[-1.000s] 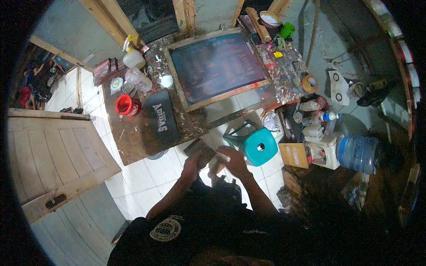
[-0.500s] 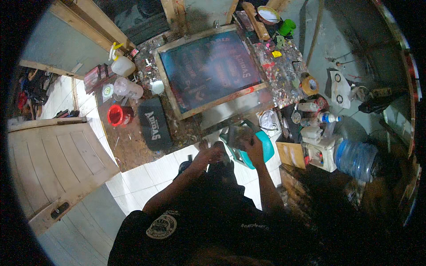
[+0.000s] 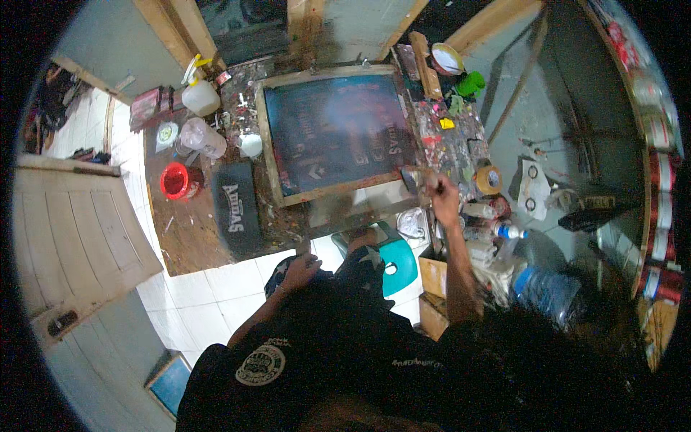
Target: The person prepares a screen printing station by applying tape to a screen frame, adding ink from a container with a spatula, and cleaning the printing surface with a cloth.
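A wooden-framed printing screen (image 3: 268, 137) with dark mesh lies on the stained work table (image 3: 188, 237). My right hand (image 3: 445, 203) reaches to the frame's near right corner, fingers closed on a small brownish tool (image 3: 417, 176). My left hand (image 3: 299, 271) rests low at the table's front edge, gripping a dark cloth (image 3: 360, 270) that lies over my lap. A black printed cloth piece (image 3: 237, 207) lies left of the frame.
A red cup (image 3: 175, 180), a clear plastic cup (image 3: 201, 137) and a white bottle (image 3: 200, 97) stand at the table's left. A teal stool (image 3: 398, 265) is below the frame. Tape roll (image 3: 489, 178), small bottles and a big water jug (image 3: 547, 289) crowd the right. A wooden door (image 3: 72, 223) lies left.
Both hands were together by the teal stool. My right hand has reached up to the frame's corner, and my left hand has dropped back with the dark cloth.
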Motion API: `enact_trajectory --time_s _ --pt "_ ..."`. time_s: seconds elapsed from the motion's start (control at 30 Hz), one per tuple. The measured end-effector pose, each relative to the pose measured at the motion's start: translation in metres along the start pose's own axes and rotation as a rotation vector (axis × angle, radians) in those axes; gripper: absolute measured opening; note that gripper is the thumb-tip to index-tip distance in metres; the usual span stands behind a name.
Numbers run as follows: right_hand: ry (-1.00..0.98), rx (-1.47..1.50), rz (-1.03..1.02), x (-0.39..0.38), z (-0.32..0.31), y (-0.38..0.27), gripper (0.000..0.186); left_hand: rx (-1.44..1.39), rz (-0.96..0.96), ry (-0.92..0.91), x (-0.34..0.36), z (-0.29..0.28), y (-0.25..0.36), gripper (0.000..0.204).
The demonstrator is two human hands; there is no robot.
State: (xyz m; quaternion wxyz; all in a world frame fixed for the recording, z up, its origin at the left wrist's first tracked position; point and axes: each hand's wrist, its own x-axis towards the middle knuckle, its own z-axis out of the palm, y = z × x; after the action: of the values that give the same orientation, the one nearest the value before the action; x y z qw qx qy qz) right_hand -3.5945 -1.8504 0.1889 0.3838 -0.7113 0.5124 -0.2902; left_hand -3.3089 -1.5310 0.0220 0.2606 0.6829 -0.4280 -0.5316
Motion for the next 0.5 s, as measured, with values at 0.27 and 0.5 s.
enact_trajectory --time_s 0.27,0.5 --pt "-0.353 -0.753 -0.245 0.258 0.032 0.088 0.042 0.026 -0.161 -0.031 0.015 0.074 -0.011 0.048" --pt "-0.765 -0.632 -0.421 0.353 0.087 0.135 0.043 -0.043 -0.208 0.024 0.032 0.186 -0.004 0.047"
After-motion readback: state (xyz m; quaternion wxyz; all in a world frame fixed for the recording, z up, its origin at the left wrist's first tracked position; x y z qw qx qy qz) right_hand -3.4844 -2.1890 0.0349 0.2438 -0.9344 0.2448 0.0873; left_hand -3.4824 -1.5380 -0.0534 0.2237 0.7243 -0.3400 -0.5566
